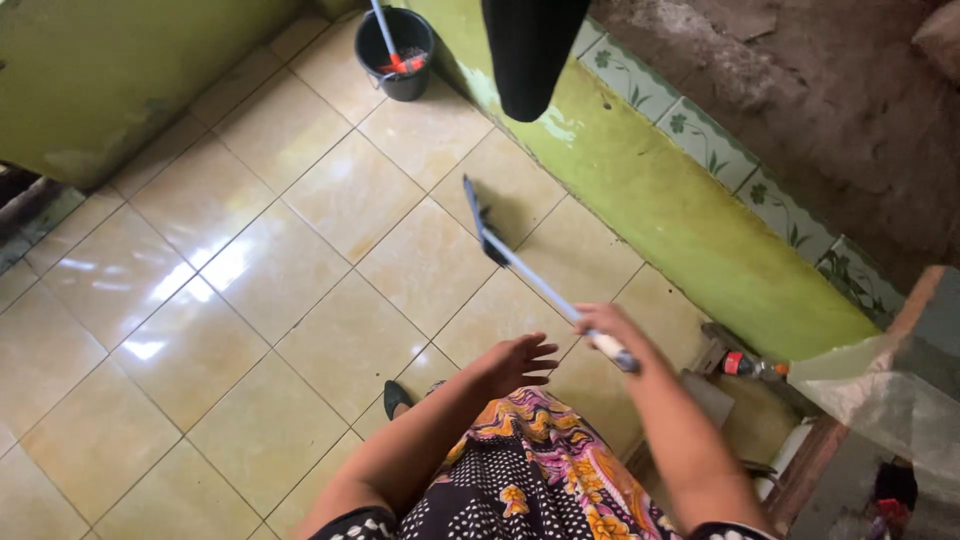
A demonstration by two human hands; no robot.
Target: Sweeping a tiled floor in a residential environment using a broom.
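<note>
Patterned fabric (545, 470), black with white dots and bright flowers, is filling the bottom of the view, nearest the camera. Just above it the left hand (520, 362) is hanging open with its fingers spread, gripping nothing and touching nothing, close beside the mop handle. On the other side the right hand (600, 325) is curling shut around the upper end of that pale handle (545, 287), which is slanting down and away to a dark flat mop head (478, 215) that is standing on edge on the glossy cream floor tiles (200, 300) and casting a shadow beside it. One dark shoe toe (395, 397) is peeking out on the tiles below the left forearm. Well apart, at the far end of the floor, a black bucket (397, 52) is sitting against the green wall (660, 200), with a second handle and a red part sticking out of it. Near the right hand, at the foot of the wall, a bottle with a red band (752, 366) is lying on its side.
</note>
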